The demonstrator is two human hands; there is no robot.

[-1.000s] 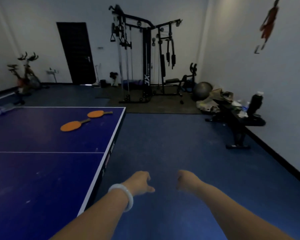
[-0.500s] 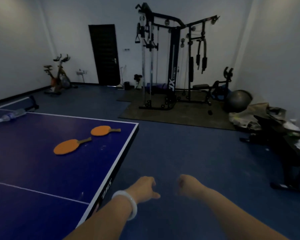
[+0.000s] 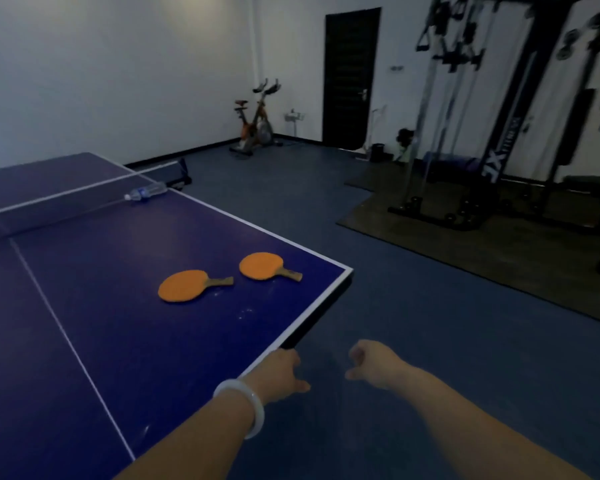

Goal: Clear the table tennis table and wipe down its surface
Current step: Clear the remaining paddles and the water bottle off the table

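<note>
With your left hand (image 3: 279,374) and right hand (image 3: 371,365) loosely curled and empty, a careless wipe could sweep the paddles (image 3: 184,285) or the bottle (image 3: 146,192) at upper left off the desk (image 3: 118,341).

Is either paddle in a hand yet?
No, both orange paddles lie flat on the table, with the left hand and right hand empty.

- Two orange paddles, one (image 3: 184,285) nearer the centre line and one (image 3: 261,266) by the corner, lie side by side on the blue table (image 3: 125,334), a bare strip between them.
- Bare tabletop stretches from the near edge to the paddles.
- A water bottle (image 3: 146,192) lies against the net (image 3: 66,202), well apart from the paddles.
- Both hands, left (image 3: 280,375) and right (image 3: 373,364), hang over bare floor (image 3: 430,323) off the table's corner.
</note>
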